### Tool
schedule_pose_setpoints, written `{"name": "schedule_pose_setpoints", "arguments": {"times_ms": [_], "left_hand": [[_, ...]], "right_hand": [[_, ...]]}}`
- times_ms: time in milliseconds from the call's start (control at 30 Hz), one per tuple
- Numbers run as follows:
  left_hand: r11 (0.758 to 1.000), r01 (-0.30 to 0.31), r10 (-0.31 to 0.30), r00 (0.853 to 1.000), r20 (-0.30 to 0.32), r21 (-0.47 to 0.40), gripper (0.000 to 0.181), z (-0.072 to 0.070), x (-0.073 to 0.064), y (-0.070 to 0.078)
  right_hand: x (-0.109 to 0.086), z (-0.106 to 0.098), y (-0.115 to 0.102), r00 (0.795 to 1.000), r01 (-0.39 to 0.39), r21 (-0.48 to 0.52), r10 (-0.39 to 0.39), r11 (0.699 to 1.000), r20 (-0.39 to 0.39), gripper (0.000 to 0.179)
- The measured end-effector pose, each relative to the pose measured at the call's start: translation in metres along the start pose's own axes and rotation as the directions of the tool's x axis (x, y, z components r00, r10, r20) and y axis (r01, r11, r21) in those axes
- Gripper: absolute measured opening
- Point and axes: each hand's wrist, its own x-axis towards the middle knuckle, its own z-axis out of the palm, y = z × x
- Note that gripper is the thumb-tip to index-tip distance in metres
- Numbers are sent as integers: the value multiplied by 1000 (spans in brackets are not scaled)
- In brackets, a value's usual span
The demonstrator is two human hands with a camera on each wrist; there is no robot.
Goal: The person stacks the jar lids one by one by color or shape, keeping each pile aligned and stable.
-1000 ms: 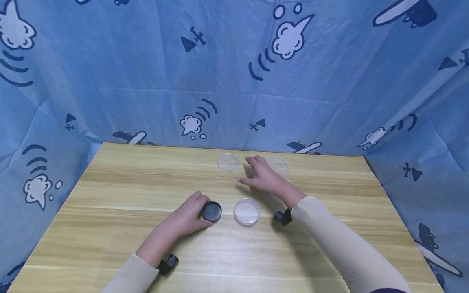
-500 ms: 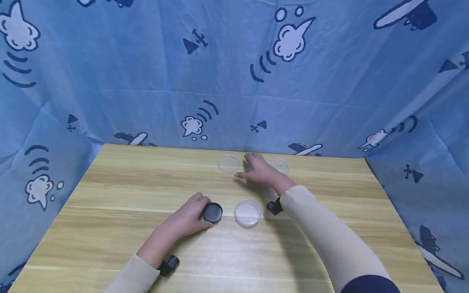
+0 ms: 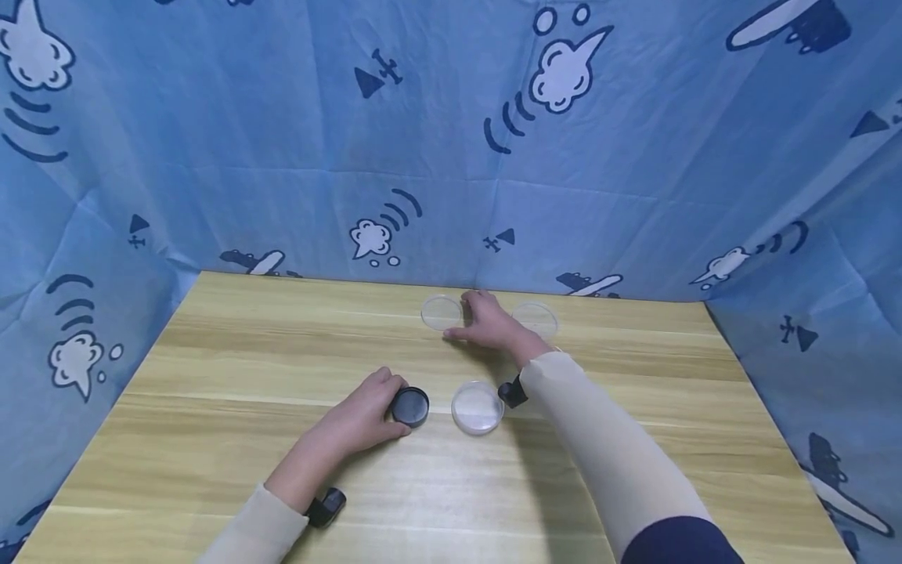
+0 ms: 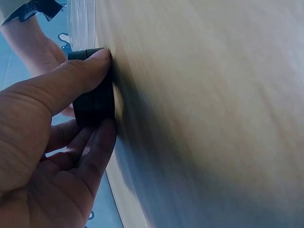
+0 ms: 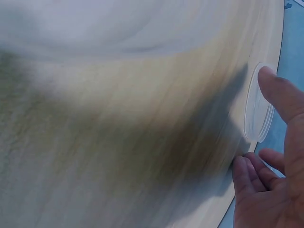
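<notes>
My left hand [image 3: 361, 413] grips a small black round shallow container [image 3: 410, 407] at the table's middle, thumb on the near side and fingers on the far side. In the left wrist view its dark side wall [image 4: 94, 102] stands on the wood between thumb and fingers. My right hand [image 3: 488, 323] reaches to the back of the table, thumb and fingers spread beside a clear round petri dish [image 3: 441, 313]. In the right wrist view the thumb overlaps this dish [image 5: 258, 111], and the fingertips are low near the tabletop below it.
Right of the black container stands another clear round dish [image 3: 478, 409], close to the right wrist camera [image 3: 513, 393]. A third clear dish [image 3: 535, 319] lies at the back, right of my right hand. Blue printed cloth [image 3: 423, 141] hangs behind the wooden table [image 3: 282, 337].
My right hand has moved left toward the clear dish at the back. Its forearm has swung left and now covers the disc beneath it. The left hand keeps its hold on the black container.
</notes>
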Motion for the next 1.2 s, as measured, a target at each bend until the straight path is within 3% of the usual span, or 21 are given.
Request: {"name": "schedule_pose_setpoints", "arguments": {"times_ms": [567,800,1200], "left_hand": [[1000,-8,8,1000,7,3,46,0,1,-1],[1000,-14,14,1000,6,8,46,-1,0,-1],[1000,-20,20,1000,-1,2,45,-1,0,-1]], "right_hand": [[11,7,-9,1000,-8,-30,7,1000,-20,79],[11,8,-15,1000,-22,-7,22,1000,-15,87],[14,11,-14,999,-10,-44,8,999,-38,80]]}}
